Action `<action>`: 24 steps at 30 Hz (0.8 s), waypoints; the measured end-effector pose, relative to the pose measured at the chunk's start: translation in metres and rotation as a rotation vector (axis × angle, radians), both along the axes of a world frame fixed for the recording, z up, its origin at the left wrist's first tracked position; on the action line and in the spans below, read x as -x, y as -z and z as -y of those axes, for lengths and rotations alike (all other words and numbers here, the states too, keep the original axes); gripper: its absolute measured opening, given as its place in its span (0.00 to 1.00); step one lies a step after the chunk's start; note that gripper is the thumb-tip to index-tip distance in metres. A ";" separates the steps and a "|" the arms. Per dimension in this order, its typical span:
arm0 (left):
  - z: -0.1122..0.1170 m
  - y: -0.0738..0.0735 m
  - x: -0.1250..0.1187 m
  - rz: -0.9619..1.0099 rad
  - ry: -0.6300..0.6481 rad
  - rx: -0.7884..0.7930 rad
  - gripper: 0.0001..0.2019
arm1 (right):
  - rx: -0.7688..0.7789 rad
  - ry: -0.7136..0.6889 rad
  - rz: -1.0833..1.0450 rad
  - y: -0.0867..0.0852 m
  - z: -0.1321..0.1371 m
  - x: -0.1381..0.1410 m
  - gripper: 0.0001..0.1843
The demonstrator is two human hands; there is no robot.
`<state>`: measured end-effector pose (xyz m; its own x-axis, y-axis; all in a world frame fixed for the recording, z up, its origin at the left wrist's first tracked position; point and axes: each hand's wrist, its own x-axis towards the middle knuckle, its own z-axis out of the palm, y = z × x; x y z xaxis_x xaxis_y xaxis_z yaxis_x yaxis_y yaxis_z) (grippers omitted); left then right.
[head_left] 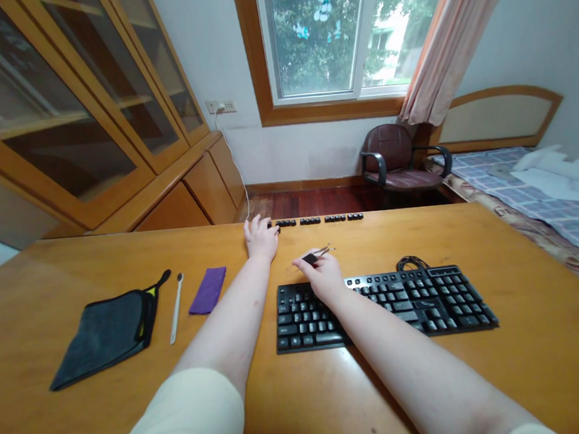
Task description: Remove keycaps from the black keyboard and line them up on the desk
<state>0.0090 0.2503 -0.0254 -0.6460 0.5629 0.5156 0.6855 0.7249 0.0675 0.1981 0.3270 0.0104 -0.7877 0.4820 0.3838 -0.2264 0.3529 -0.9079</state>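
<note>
A black keyboard (416,297) lies on the wooden desk (531,358) in front of me. My right hand (324,274) hovers over its upper left corner, fingers pinched on a wire keycap puller (321,252) with a black keycap in it. My left hand (261,236) reaches to the far edge of the desk, its fingers resting at the left end of a row of removed black keycaps (320,220); whether it grips one is hidden.
Left of my arms lie a purple cloth (208,290), a thin white brush (176,308) and a black pouch (105,333). The keyboard's coiled cable (410,261) sits behind it. Cabinets stand left, a chair (399,158) and a bed (532,184) beyond the desk.
</note>
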 end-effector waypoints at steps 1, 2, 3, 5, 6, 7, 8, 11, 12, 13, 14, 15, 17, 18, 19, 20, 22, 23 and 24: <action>-0.001 0.000 0.000 -0.013 -0.004 -0.008 0.11 | 0.001 -0.002 0.000 0.000 0.000 0.000 0.15; -0.002 -0.001 0.000 -0.017 -0.007 -0.012 0.10 | 0.001 -0.003 -0.003 -0.001 0.000 0.000 0.14; -0.002 -0.001 0.000 -0.015 -0.008 -0.014 0.10 | 0.001 -0.003 -0.008 -0.001 0.000 0.000 0.14; -0.003 -0.003 -0.001 -0.006 -0.005 -0.013 0.10 | 0.000 -0.003 -0.018 0.000 0.001 0.000 0.13; -0.003 -0.003 -0.002 -0.002 -0.006 -0.011 0.11 | 0.003 -0.002 -0.021 0.000 0.001 0.000 0.13; -0.003 -0.003 -0.002 0.000 -0.008 -0.008 0.12 | 0.009 -0.001 -0.022 0.000 0.001 0.000 0.13; -0.003 -0.003 -0.002 0.001 -0.009 -0.004 0.12 | 0.015 -0.003 -0.018 0.001 0.001 0.000 0.13; -0.003 -0.002 0.000 0.003 -0.007 0.000 0.11 | 0.025 -0.003 -0.012 0.002 0.001 0.001 0.12; -0.003 -0.002 0.001 0.003 -0.007 -0.006 0.10 | 0.025 -0.001 -0.012 0.002 0.001 0.002 0.12; -0.003 -0.001 0.002 0.004 -0.010 -0.017 0.09 | 0.024 0.002 -0.014 0.002 0.001 0.002 0.12; -0.003 0.000 0.003 0.006 -0.016 -0.030 0.08 | 0.019 0.003 -0.015 0.002 0.001 0.002 0.11; -0.003 0.001 0.004 0.007 -0.024 -0.043 0.08 | 0.013 0.000 -0.013 0.002 0.001 0.002 0.11; -0.003 0.003 0.005 0.006 -0.038 -0.062 0.07 | -0.001 -0.006 -0.005 0.001 0.002 0.002 0.11; -0.003 0.003 0.006 0.006 -0.040 -0.065 0.07 | -0.005 -0.007 0.000 0.000 0.001 0.001 0.12; -0.002 0.003 0.006 0.006 -0.040 -0.066 0.07 | -0.006 -0.006 0.004 -0.001 0.001 0.001 0.12; -0.002 0.003 0.006 0.008 -0.039 -0.067 0.07 | -0.006 -0.005 0.007 -0.001 0.001 0.001 0.12; -0.002 0.003 0.005 0.018 -0.046 -0.071 0.07 | -0.013 -0.005 0.012 -0.002 0.001 0.000 0.13; -0.002 0.003 0.005 0.024 -0.054 -0.076 0.07 | -0.019 -0.006 0.015 -0.002 0.001 0.000 0.14; -0.002 0.003 0.004 0.029 -0.063 -0.080 0.07 | -0.025 -0.006 0.017 -0.002 0.001 0.000 0.14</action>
